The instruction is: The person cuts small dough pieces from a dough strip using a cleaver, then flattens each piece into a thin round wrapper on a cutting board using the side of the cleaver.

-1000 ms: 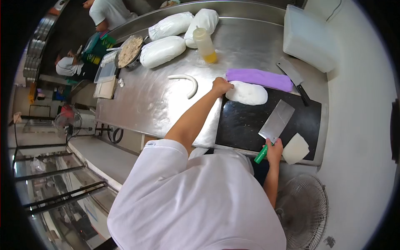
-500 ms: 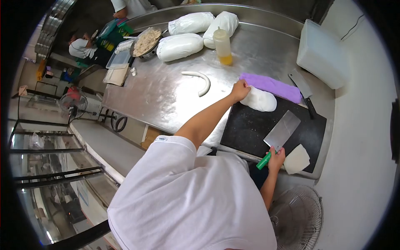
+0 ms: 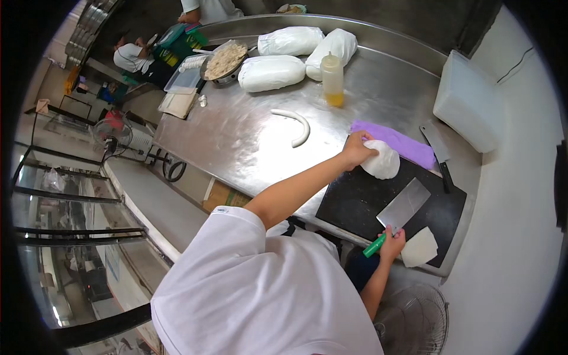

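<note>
My left hand (image 3: pixel 359 151) pinches the edge of a flat white round of dough (image 3: pixel 383 161) over the upper-left part of the black cutting board (image 3: pixel 349 204). My right hand (image 3: pixel 391 244) is closed on a cleaver (image 3: pixel 404 204) with a green handle, its broad blade lying over the board. Just right of that hand, a pale cream flat piece (image 3: pixel 420 248) lies at the board's lower corner. A purple cloth (image 3: pixel 393 144) is folded along the far side of the board, behind the dough. Left of my left hand, a curved dough strip (image 3: pixel 296 125) rests on the steel table.
A second, black-handled knife (image 3: pixel 436 154) lies right of the cloth. Farther back are a squeeze bottle (image 3: pixel 332 83) with yellow liquid, several white wrapped bundles (image 3: pixel 272 74) and a pan of filling (image 3: pixel 225 62). A white container (image 3: pixel 470 103) stands by the wall. Other people work beyond.
The dough in my left hand has changed from a long oval to a rounder shape and its edge is lifted. My right hand keeps the cleaver almost in place. The whole view has shifted slightly.
</note>
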